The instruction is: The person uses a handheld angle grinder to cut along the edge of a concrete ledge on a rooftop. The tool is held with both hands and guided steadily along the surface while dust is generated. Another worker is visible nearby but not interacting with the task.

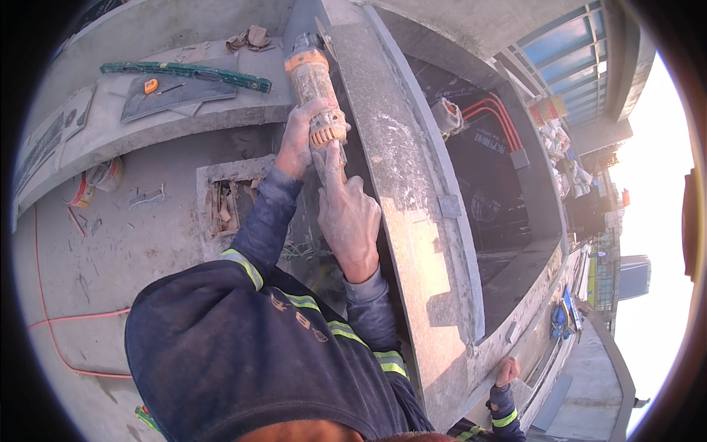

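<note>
In the head view, your left hand (296, 141) wraps firmly around a dusty orange-and-grey angle grinder (311, 79) beside the concrete ledge (390, 140). Your right hand (349, 223) points its index finger against the tool's rear; whether its curled fingers grip anything, one cannot tell.

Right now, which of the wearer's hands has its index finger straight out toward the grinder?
The right hand: its index finger extends toward the grinder, while the left hand wraps around it.
</note>
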`<state>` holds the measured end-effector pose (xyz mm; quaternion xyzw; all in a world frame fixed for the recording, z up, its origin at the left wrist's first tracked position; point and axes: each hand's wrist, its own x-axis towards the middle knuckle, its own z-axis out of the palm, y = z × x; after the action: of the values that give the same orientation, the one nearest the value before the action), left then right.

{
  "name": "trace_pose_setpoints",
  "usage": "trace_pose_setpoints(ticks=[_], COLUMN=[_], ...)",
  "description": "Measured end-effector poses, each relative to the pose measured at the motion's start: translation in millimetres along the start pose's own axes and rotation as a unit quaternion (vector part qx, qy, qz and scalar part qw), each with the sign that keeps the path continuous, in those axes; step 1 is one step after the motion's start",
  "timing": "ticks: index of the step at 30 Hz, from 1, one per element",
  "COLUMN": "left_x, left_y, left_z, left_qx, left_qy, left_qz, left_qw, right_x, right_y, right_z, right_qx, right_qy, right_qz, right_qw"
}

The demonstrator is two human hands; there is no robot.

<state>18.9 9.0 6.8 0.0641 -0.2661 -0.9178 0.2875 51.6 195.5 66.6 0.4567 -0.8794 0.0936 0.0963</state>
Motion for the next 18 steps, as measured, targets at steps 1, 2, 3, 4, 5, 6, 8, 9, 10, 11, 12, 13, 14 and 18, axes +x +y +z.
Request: trace_pose_setpoints(ticks=[1, 2, 3, 4, 5, 6, 8, 9, 10, 11, 12, 13, 14, 18], left_x=[1, 2, 3, 4, 6, 7, 11, 12, 14, 15, 15, 15, 14, 23], left_y=[0, 0, 2, 4, 5, 6, 6, 7, 6, 6, 7, 8, 8, 7], left_z=[0, -1, 0, 1, 2, 2, 0, -1, -3, -4, -2, 0, 2, -4], left_qx=[0.005, 0.009, 0.011, 0.013, 0.015, 0.019, 0.028, 0.025, 0.023, 0.021, 0.023, 0.026, 0.028, 0.018], left_qy=[0.001, 0.001, 0.005, 0.009, 0.013, 0.011, 0.006, 0.007, 0.008, 0.008, 0.012, 0.016, 0.020, 0.020], left_qz=[0.003, 0.006, 0.005, 0.004, 0.002, 0.004, 0.007, 0.005, 0.003, 0.001, 0.001, 0.001, 0.002, 0.001], left_qw=[1.000, 1.000, 1.000, 1.000, 1.000, 1.000, 1.000, 1.000, 1.000, 1.000, 1.000, 1.000, 0.999, 1.000], right_x=[1, 3, 5, 7, 9, 12, 15, 16, 17, 18, 19, 21, 22, 25], right_y=[0, 0, 0, -1, -1, -1, -2, -2, -2, -2, -1, 0, 0, 1], right_z=[0, 1, 2, 3, 4, 5, 7, 8, 9, 10, 11, 12, 13, 16], right_qx=[0.004, 0.008, 0.006, 0.004, 0.001, 0.007, 0.016, 0.018, 0.019, 0.020, 0.025, 0.030, 0.035, 0.040], right_qy=[0.003, 0.005, 0.007, 0.008, 0.009, 0.010, 0.012, 0.011, 0.011, 0.010, 0.012, 0.014, 0.015, 0.033], right_qz=[-0.001, -0.002, -0.002, -0.002, -0.002, 0.001, 0.007, 0.006, 0.005, 0.005, 0.004, 0.004, 0.004, -0.007], right_qw=[1.000, 1.000, 1.000, 1.000, 1.000, 1.000, 1.000, 1.000, 1.000, 1.000, 1.000, 0.999, 0.999, 0.999])
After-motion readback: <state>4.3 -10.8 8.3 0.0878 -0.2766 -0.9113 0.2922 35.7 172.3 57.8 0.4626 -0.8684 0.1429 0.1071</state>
